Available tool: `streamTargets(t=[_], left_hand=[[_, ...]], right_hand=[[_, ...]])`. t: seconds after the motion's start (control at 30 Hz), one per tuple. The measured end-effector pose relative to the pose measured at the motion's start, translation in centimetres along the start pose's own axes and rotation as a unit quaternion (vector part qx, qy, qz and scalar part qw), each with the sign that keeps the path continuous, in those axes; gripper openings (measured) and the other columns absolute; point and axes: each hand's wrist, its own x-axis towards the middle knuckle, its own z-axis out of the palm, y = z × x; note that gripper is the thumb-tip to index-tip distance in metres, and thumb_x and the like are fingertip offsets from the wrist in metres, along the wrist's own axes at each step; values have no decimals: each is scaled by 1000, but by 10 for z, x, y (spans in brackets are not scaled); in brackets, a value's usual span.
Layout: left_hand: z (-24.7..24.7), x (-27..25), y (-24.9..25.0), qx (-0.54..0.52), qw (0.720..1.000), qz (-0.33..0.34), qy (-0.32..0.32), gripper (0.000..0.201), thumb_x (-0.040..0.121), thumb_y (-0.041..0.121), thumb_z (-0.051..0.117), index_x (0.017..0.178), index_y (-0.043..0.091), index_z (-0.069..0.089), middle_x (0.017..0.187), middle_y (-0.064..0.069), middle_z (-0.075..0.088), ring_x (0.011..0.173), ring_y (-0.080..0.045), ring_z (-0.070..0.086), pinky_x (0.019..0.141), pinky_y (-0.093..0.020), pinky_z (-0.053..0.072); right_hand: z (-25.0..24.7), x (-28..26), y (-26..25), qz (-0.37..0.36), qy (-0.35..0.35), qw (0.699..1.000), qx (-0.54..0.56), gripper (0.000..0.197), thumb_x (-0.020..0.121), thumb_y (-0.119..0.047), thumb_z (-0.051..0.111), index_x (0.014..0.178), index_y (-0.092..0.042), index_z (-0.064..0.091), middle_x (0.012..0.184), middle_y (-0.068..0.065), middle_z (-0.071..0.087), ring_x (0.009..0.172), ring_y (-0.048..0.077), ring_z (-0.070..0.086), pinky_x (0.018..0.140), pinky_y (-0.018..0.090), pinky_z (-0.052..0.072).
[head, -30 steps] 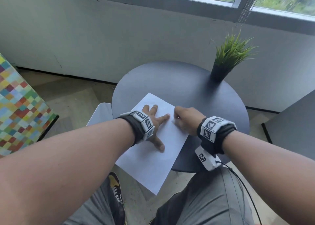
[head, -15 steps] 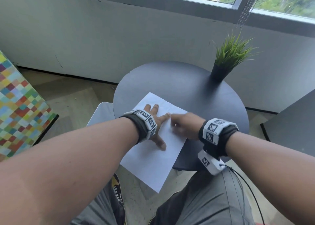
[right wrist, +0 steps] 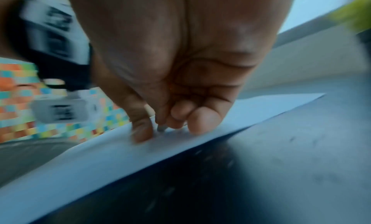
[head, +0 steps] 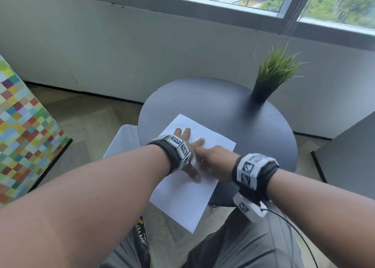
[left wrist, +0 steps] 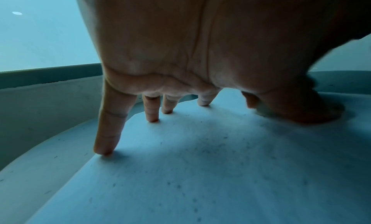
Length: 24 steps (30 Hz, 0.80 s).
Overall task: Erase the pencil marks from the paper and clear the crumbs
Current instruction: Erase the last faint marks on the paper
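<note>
A white paper (head: 182,202) lies on the round dark table (head: 223,109), its near end hanging over the edge. My left hand (head: 190,146) presses it flat with spread, straight fingers (left wrist: 106,141). Just right of it, my right hand (head: 215,162) is curled, blurred by motion, and pinches a small eraser (right wrist: 161,128) whose grey tip touches the sheet. Dark eraser crumbs (left wrist: 208,149) speckle the paper (left wrist: 200,172) under my left palm. Any pencil marks are too faint to make out.
A potted grass plant (head: 272,77) stands at the table's far right. More crumbs (right wrist: 200,153) lie on the table (right wrist: 281,164) beside the paper's right edge. A white stool (head: 121,140) sits left of the table, a checkered panel (head: 24,129) farther left.
My right hand has slid left across the paper, from its right edge to beside my left thumb. The left hand stays pressed on the sheet.
</note>
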Motion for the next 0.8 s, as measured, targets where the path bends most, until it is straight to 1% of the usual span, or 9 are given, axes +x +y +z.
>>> streamTargets(t=[0.07,0.2,0.3,0.43,0.5,0.57,0.63,0.7,0.8], left_hand=[[1,1,-1,1,1000,1,1,132,49,86,66,149,47,-10,161,-9,-13,144,-41,-5,109,-65,27],[3,-3,-2,5,1000,-7,21,133,46,94,57,151,42,-5,161,-5,-6,145,-35,3,106,-64,29],[5,-9,-4,-14,998,-12,53,121,59,92,51,154,28,11,162,-4,4,145,-32,10,108,-58,29],[6,-23,-29,-101,989,-79,79,101,76,82,47,154,28,13,162,-1,-3,146,-29,8,112,-51,29],[9,-32,-48,-133,976,-146,95,95,76,76,53,151,31,18,157,-6,6,141,-33,16,110,-49,32],[18,-39,-68,-156,962,-207,84,82,68,71,63,134,31,36,140,-10,25,126,-37,33,104,-45,38],[26,-48,-80,-221,944,-236,60,73,54,68,72,108,27,45,120,-7,42,100,-30,52,91,-40,48],[33,-58,-84,-346,909,-233,24,68,56,56,80,103,24,42,100,-9,56,69,-25,59,72,-37,54],[35,-74,-78,-571,789,-224,30,41,79,27,78,104,17,48,76,-10,61,48,-24,54,54,-38,55]], right_hand=[[3,-7,-1,-22,-23,999,-14,19,89,-24,56,106,-17,53,97,7,65,86,28,56,75,36,49],[-18,-11,46,116,61,991,5,10,92,-31,52,93,-21,50,88,7,62,80,29,55,70,34,49],[-18,-20,75,174,111,977,60,9,92,-27,57,90,-19,55,84,5,64,81,27,58,66,28,41],[-15,-33,96,239,116,957,119,20,92,-36,60,110,-27,59,103,4,66,92,24,62,80,31,50],[-16,-42,97,269,115,951,99,35,91,-45,59,122,-31,54,121,6,55,105,26,58,93,36,48],[-17,-51,85,274,139,946,106,38,90,-48,58,123,-30,53,124,4,46,110,26,55,97,36,44],[-12,-57,63,240,127,957,103,34,91,-38,57,123,-25,55,124,4,52,111,24,55,94,30,41],[-3,-61,36,193,80,974,85,32,92,-31,56,122,-20,58,115,-1,60,112,22,55,91,27,40],[11,-63,4,146,43,985,85,29,92,-25,54,117,-13,61,91,-8,54,106,20,53,83,27,38]])
